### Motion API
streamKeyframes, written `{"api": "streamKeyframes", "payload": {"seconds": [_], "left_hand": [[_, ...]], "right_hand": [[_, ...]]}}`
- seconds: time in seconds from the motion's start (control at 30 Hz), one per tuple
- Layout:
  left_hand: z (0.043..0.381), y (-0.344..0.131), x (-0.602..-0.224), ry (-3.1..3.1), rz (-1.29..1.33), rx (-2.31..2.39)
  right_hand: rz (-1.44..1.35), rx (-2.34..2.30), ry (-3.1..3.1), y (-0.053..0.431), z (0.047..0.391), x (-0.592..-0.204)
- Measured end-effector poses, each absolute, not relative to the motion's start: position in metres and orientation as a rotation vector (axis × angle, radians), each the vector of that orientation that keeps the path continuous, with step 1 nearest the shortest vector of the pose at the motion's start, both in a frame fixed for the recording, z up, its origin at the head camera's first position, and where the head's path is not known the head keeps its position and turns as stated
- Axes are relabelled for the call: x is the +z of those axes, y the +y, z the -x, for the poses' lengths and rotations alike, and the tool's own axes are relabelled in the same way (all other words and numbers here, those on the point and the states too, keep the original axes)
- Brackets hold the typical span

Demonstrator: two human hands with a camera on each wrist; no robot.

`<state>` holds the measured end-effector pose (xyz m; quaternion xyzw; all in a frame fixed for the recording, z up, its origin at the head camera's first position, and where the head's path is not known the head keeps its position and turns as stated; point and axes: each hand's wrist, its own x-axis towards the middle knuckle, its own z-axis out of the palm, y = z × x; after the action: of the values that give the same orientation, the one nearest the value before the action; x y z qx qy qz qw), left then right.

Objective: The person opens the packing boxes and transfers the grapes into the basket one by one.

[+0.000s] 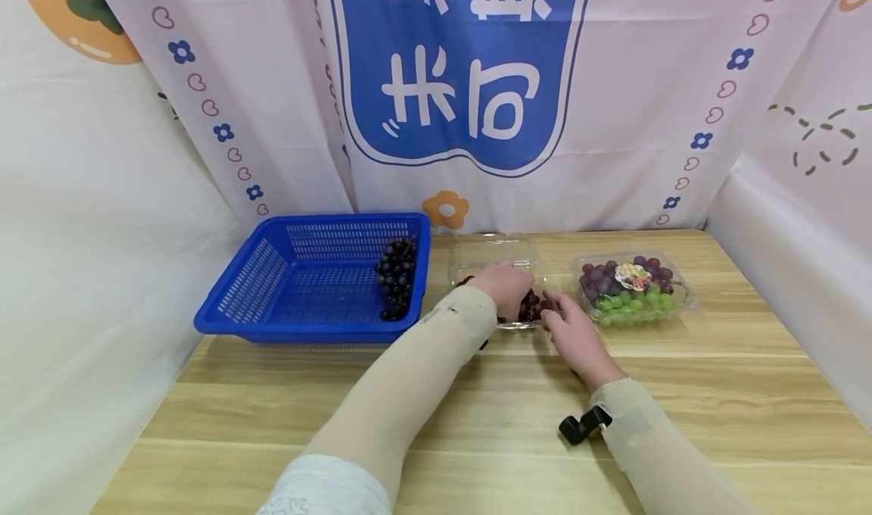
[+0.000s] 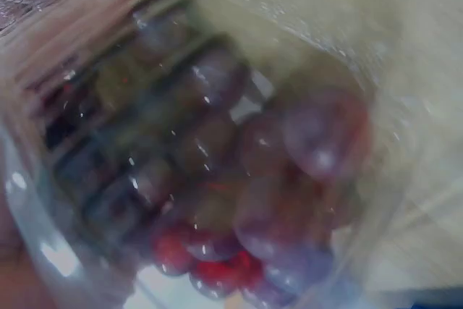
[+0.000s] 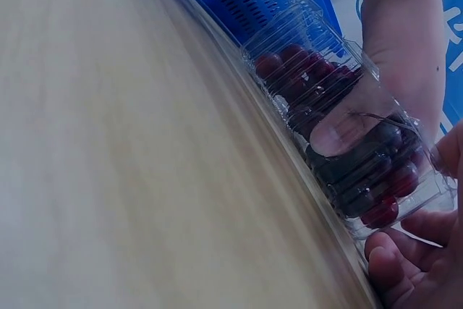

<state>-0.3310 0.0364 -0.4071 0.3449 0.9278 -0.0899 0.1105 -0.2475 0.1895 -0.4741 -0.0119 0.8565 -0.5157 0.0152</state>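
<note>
A clear plastic clamshell box point(image 1: 521, 326) sits on the table, its lid point(image 1: 493, 251) standing open at the back. Dark red grapes point(image 1: 530, 307) fill much of it. My left hand point(image 1: 506, 286) reaches down inside and grips the bunch; its thumb point(image 3: 334, 135) shows through the wall among the grapes, while its other fingers are mostly hidden. At the box's right end, my right hand point(image 1: 572, 333) holds the edge between thumb and fingers point(image 3: 387, 258). Through the plastic, the left wrist view gives a blurred close look at grapes point(image 2: 286, 215).
To the left stands a blue perforated basket point(image 1: 327, 331) with a bunch of black grapes point(image 1: 397, 280) along its right wall. On the right is a second, closed clear box point(image 1: 630, 288) of red and green grapes with a label on top. A printed cloth point(image 1: 463, 83) hangs behind the wooden table point(image 1: 504, 424).
</note>
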Motion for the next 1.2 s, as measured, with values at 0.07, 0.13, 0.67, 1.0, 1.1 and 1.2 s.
{"api": "streamKeyframes", "payload": {"seconds": [0.07,0.13,0.67,1.0,1.1,1.2], "left_hand": [[0.333,0.037,-0.408,2.725,-1.009,-0.261],[0.334,0.037,-0.41,2.728,-1.021,-0.253],[0.334,0.02,-0.406,2.779,-1.2,-0.035],[0.332,0.013,-0.388,2.793,-1.01,0.318],[0.331,0.01,-0.377,2.774,-0.973,0.581],[0.327,0.006,-0.367,2.721,-0.931,0.869]], "right_hand": [[0.039,-1.609,2.665,0.189,0.248,-0.474],[0.035,-1.608,2.667,0.189,0.248,-0.474],[0.018,-1.616,2.67,0.19,0.249,-0.475],[0.029,-1.589,2.669,0.19,0.247,-0.473],[0.042,-1.589,2.669,0.19,0.247,-0.474],[0.065,-1.605,2.671,0.19,0.247,-0.474]]}}
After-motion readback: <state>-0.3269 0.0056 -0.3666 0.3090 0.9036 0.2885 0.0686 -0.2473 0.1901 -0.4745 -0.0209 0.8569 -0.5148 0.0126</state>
